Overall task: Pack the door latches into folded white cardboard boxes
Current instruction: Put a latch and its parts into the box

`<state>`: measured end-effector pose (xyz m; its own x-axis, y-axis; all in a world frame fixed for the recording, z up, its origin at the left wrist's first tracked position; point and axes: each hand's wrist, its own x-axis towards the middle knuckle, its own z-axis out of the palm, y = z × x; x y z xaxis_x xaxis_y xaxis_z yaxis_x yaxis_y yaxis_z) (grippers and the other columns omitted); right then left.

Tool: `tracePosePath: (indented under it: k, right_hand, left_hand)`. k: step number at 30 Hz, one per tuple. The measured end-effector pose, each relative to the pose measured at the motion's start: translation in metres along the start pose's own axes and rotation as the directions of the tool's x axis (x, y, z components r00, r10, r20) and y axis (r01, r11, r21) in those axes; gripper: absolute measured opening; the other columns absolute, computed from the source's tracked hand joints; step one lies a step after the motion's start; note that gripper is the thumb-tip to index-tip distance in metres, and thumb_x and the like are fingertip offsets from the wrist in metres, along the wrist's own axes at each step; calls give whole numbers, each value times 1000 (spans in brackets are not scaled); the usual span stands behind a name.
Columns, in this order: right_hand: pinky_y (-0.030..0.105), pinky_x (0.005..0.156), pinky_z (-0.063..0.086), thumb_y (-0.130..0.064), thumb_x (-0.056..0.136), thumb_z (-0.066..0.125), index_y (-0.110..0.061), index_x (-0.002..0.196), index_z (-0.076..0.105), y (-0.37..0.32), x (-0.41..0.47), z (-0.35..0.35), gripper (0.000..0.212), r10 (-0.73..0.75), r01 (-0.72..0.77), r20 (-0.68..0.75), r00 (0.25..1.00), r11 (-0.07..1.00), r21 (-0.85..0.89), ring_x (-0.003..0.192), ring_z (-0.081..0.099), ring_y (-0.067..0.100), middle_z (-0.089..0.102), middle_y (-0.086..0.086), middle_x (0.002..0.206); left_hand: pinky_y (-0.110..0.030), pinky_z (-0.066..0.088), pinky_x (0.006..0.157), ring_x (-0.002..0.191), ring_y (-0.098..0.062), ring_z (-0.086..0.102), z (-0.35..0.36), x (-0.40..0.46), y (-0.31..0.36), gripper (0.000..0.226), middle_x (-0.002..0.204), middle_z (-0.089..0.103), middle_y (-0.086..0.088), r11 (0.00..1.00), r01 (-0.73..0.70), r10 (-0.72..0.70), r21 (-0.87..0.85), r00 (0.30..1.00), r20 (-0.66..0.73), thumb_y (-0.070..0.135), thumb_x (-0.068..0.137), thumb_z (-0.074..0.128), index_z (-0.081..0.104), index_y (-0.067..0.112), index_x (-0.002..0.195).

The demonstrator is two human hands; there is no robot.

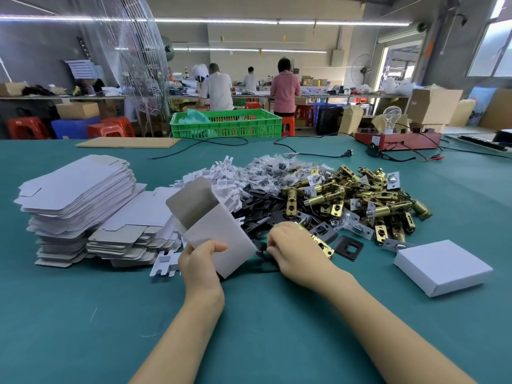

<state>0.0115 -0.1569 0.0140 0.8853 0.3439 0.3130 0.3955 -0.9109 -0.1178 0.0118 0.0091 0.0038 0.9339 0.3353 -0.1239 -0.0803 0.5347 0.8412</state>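
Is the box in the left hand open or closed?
Open. The box held by the left hand has its lid flap raised, grey inner side showing. Contents cannot be seen.

Teal cloth-covered surface (83,314). Left of the left hand (199,261): stack of flat white cardboard box blanks (77,189). Beyond the right hand (293,245): heaps of black metal plates (257,212), brass-coloured door latches (360,195), clear bagged parts (277,170). Well right: closed white cardboard box (440,267).

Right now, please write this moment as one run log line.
left hand: holds open box | right hand: grips latch | closed box: on table
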Motion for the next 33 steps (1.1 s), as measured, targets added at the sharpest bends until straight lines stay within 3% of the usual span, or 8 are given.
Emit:
tracePosePath:
  k: [4,7,10,14,18,26,31,33]
  right_hand:
    - [33,68,43,-16,99,47,-13,94,51,-5,2,-14,8,282,-257,28,959,825,503,76,54,18,64,9,96]
    - [30,65,54,-5,99,45,-10,86,48,-9,6,-28,14,439,-260,136,888,237,936,74,67,17,71,11,94]
    - [30,58,58,-4,99,42,-3,96,51,-6,5,-47,9,421,-173,340,841,-387,906,73,71,28,72,22,92]
    - [33,62,60,-35,104,37,5,115,51,9,2,-62,44,319,-209,485,814,-618,758,81,70,33,65,31,105]
    - [35,64,61,-22,104,41,4,120,49,18,-2,-74,32,426,-243,450,785,-456,856,78,72,34,59,29,111]
    - [27,64,58,-11,99,49,-2,103,55,23,-22,-135,11,527,-357,139,838,338,871,83,72,26,65,16,105]
    - [17,65,52,-13,94,58,-13,89,64,7,-34,-163,8,313,-187,-28,949,636,749,73,64,7,70,-2,79]
    - [17,60,44,-16,93,60,-18,90,67,-2,-34,-164,8,198,-141,-12,980,740,657,64,59,4,68,-6,71]
  left_hand:
    - [-27,45,60,61,-17,58,0,1,3,21,58,63,8,995,42,-48,-94,997,-61,-8,73,54,56,14,74]
    - [-26,44,58,48,-8,59,1,-1,3,25,54,63,11,997,28,-31,-71,998,-46,-10,74,52,56,14,72]
    - [-29,43,61,56,-13,57,1,-4,1,23,54,62,12,1000,8,-8,14,1000,30,-1,62,59,62,21,57]
    - [-34,44,69,70,-21,54,2,-7,-2,21,55,61,11,994,-25,10,103,990,139,5,45,59,61,25,45]
    - [-39,46,72,75,-25,56,2,-7,-10,19,67,65,2,978,-57,-8,201,951,309,5,46,60,64,21,55]
    - [-33,53,69,77,-18,65,3,-14,-13,37,83,71,-3,951,-143,-75,275,755,651,5,50,65,75,21,82]
    - [-30,56,80,97,-18,68,3,-20,-12,46,109,72,-4,943,-144,-152,299,612,776,19,67,77,70,27,112]
    - [-26,55,79,98,-17,69,5,-24,-10,42,110,73,-3,924,-175,-168,341,615,770,24,69,79,71,30,110]
